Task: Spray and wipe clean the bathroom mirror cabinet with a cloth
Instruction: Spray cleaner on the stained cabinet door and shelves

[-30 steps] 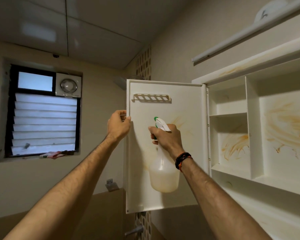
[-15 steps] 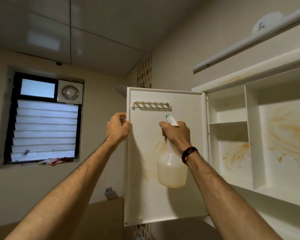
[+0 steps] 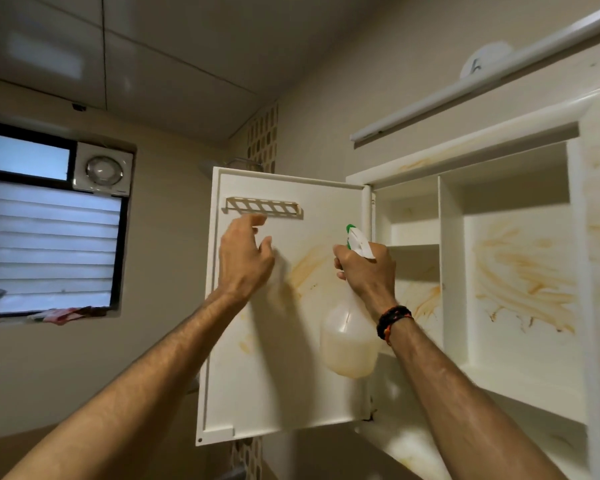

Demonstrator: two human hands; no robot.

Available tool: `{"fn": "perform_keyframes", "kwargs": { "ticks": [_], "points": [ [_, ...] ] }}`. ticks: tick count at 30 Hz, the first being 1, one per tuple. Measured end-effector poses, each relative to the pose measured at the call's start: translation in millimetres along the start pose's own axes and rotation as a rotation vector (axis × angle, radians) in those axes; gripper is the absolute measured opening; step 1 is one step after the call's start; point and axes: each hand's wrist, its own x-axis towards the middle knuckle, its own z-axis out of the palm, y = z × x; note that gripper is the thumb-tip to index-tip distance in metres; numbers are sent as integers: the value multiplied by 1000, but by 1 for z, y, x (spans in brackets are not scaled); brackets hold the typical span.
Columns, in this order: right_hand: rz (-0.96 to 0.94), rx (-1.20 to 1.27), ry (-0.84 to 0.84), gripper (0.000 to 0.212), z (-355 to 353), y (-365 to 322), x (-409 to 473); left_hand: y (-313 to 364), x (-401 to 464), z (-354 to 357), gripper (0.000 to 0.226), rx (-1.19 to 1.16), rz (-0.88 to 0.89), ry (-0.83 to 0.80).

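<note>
The wall [image 3: 160,258] and ceiling [image 3: 187,46] fill the left and top of the frame. The big white cabinet [image 3: 520,386] takes up the right side. It has shelves inside, and orange-brown smears mark its back wall. No words or brand names can be read anywhere.

The cabinet door [image 3: 291,358] hangs open in the middle of the frame. Its inside faces the person. It has an orange smear [image 3: 307,268] near the middle and a small slotted rack [image 3: 262,206] near its top.

A window [image 3: 49,244] with white slats sits at the left of the frame, with a round fan [image 3: 103,170] at its upper right corner. A long light bar [image 3: 482,84] runs above the cabinet at the upper right.

The spray bottle [image 3: 350,344] is in the middle of the frame, in front of the door's hinge side. It is see-through with pale liquid at the bottom and a green and white top. The right hand [image 3: 368,268] grips its neck, fingers curled round the trigger. A dark band with orange [image 3: 394,322] is on that wrist.

The left hand [image 3: 245,258] is in front of the door, just under the rack. Its fingers are loose and spread, holding nothing. Half a second ago this hand held the door's left edge; now it has let go and moved up and to the right. The bottle has moved toward the hinge.

No cloth can be seen.
</note>
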Motion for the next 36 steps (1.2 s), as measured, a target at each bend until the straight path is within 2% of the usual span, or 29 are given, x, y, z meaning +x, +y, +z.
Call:
{"fn": "perform_keyframes", "kwargs": {
  "ticks": [4, 8, 10, 15, 20, 24, 29, 32, 36],
  "points": [
    [-29, -64, 39, 29, -37, 5, 1, 24, -19, 43, 37, -106, -67, -191],
    [89, -70, 29, 12, -72, 10, 10, 39, -29, 86, 39, -160, -57, -315],
    [133, -77, 44, 11, -84, 12, 16, 46, -30, 106, 41, -205, -53, -355],
    [81, -196, 191, 15, -89, 14, 28, 53, -30, 148, 44, -320, -19, -472],
    [48, -319, 296, 18, -68, 9, 35, 45, -28, 172, 52, -391, 7, -494],
    [40, -508, 420, 26, -58, 9, 34, 36, -30, 182, 53, -447, 24, -489],
    [81, -464, 380, 25, -55, 12, 29, 32, -29, 189, 51, -511, 23, -483],
    [52, -449, 423, 23, -61, 11, 17, 37, -34, 188, 50, -576, 18, -495],
    [57, -402, 476, 18, -86, -2, 0, 60, -45, 186, 45, -759, -49, -611]
  ]
}}
